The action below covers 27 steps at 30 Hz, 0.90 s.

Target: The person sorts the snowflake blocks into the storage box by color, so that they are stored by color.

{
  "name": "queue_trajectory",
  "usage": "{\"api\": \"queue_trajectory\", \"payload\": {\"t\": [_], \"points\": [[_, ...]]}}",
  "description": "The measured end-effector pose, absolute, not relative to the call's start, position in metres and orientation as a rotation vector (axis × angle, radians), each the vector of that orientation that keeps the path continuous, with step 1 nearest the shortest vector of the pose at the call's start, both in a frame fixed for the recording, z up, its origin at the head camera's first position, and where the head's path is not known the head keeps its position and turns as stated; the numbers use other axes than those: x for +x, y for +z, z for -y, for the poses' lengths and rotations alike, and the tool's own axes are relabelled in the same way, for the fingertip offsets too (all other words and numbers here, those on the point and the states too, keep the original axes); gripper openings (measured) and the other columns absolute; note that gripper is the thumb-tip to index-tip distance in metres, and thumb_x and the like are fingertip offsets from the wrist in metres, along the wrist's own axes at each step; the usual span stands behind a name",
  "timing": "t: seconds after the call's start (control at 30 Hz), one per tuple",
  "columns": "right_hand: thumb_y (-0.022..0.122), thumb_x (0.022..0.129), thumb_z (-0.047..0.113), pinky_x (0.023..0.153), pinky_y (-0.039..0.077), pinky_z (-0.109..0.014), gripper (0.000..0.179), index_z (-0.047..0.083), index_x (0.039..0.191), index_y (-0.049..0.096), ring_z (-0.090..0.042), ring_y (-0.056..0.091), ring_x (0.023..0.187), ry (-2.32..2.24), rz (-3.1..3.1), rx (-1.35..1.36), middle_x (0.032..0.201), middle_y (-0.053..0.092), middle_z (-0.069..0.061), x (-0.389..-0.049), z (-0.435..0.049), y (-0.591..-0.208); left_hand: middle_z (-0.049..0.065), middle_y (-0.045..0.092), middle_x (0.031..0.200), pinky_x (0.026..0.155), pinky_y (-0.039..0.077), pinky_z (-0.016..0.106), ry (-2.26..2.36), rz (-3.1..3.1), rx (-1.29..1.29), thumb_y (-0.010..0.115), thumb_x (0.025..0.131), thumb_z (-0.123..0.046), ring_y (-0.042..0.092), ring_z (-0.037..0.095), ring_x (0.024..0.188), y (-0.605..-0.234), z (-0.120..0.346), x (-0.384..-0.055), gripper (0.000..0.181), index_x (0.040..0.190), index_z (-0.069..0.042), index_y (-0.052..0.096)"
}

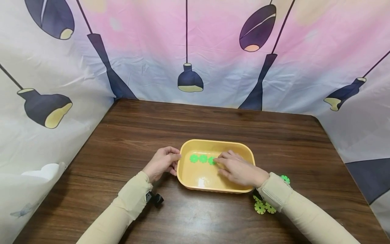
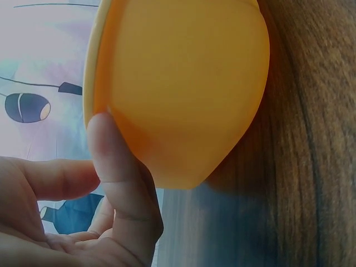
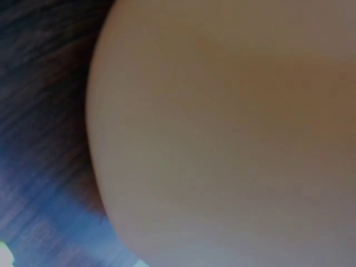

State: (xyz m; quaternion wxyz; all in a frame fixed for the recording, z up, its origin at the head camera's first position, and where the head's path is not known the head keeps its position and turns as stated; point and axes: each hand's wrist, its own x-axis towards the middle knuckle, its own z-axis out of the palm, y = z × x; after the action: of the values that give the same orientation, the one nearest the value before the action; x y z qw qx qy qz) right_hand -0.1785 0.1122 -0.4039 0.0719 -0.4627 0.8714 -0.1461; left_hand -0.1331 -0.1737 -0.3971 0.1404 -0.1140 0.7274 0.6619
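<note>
A yellow plastic basin (image 1: 225,144) with rounded corners stands on the wooden table. On its floor lie a green notched disc (image 1: 194,158), a second green disc (image 1: 203,158) and a third green disc (image 1: 211,161), side by side in a row. My left hand (image 1: 163,162) holds the basin's left rim; in the left wrist view a fingertip (image 2: 104,130) sits under the rim's outer side. Inside the basin, my right hand (image 1: 236,167) touches the third disc with a fingertip, its thumb apart. The right wrist view shows mostly the blurred basin wall (image 3: 222,139).
Right of the basin, partly under the right forearm, lie several loose discs: a green one (image 1: 285,179) and yellow-green ones (image 1: 260,207). A black wrist-worn device (image 1: 156,199) is at the left cuff. Patterned cloth (image 1: 158,74) hangs behind the table.
</note>
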Motion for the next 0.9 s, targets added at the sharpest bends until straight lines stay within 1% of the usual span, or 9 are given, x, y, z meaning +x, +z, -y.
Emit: {"api": "queue_trajectory", "payload": {"t": [0.1,0.2,0.3,0.47,0.6,0.77,0.9], "points": [[0.062,0.096,0.023,0.096,0.045,-0.043,0.039,0.007,0.131,0.059,-0.019,0.046,0.112,-0.439,-2.614,-1.402,0.124,0.058,-0.003,-0.179,-0.112,-0.403,0.01,0.056,0.073,0.046,0.053,0.027,1.913,-2.1,-0.333,0.055,0.095,-0.007,0.055,0.016,0.056,-0.397,0.174,-0.133,0.025,0.114,0.008,0.051],[0.061,0.097,0.023,0.1,0.042,-0.05,0.036,0.008,0.129,0.062,-0.021,0.045,0.116,-0.417,-2.611,-1.405,0.128,0.058,-0.003,-0.178,-0.112,-0.403,0.01,0.056,0.073,0.046,0.053,0.027,1.916,-2.101,-0.329,0.055,0.095,-0.007,0.055,0.016,0.056,-0.397,0.174,-0.133,0.025,0.114,0.008,0.051],[0.06,0.097,0.023,0.101,0.041,-0.056,0.035,0.007,0.129,0.062,-0.022,0.045,0.118,-0.38,-2.619,-1.397,0.13,0.058,-0.003,-0.177,-0.112,-0.402,0.01,0.056,0.073,0.046,0.053,0.027,1.918,-2.1,-0.324,0.055,0.095,-0.007,0.055,0.016,0.056,-0.398,0.174,-0.133,0.025,0.114,0.008,0.051],[0.06,0.097,0.023,0.101,0.041,-0.054,0.036,0.007,0.129,0.062,-0.024,0.045,0.12,-0.362,-2.63,-1.398,0.131,0.057,-0.005,-0.176,-0.113,-0.401,0.011,0.056,0.074,0.046,0.053,0.027,1.92,-2.095,-0.325,0.055,0.095,-0.007,0.055,0.016,0.056,-0.398,0.174,-0.133,0.025,0.114,0.008,0.051],[0.061,0.096,0.022,0.099,0.041,-0.055,0.033,0.008,0.126,0.063,-0.023,0.045,0.118,-0.386,-2.635,-1.404,0.129,0.058,-0.004,-0.176,-0.115,-0.4,0.011,0.056,0.074,0.046,0.053,0.027,1.919,-2.096,-0.331,0.055,0.095,-0.007,0.055,0.016,0.056,-0.398,0.173,-0.133,0.025,0.114,0.008,0.051],[0.065,0.094,0.02,0.092,0.043,-0.051,0.027,0.01,0.119,0.066,-0.024,0.049,0.113,-0.439,-2.7,-1.396,0.121,0.062,-0.003,-0.177,-0.119,-0.393,0.011,0.056,0.075,0.046,0.053,0.027,1.919,-2.1,-0.331,0.055,0.095,-0.007,0.055,0.017,0.056,-0.397,0.173,-0.133,0.024,0.114,0.008,0.051],[0.068,0.092,0.02,0.093,0.042,-0.051,0.024,0.009,0.114,0.069,-0.023,0.052,0.11,-0.543,-2.77,-1.342,0.113,0.065,-0.001,-0.178,-0.127,-0.382,0.01,0.056,0.074,0.046,0.053,0.027,1.918,-2.103,-0.331,0.054,0.095,-0.007,0.055,0.017,0.057,-0.397,0.172,-0.133,0.024,0.114,0.008,0.051]]}}
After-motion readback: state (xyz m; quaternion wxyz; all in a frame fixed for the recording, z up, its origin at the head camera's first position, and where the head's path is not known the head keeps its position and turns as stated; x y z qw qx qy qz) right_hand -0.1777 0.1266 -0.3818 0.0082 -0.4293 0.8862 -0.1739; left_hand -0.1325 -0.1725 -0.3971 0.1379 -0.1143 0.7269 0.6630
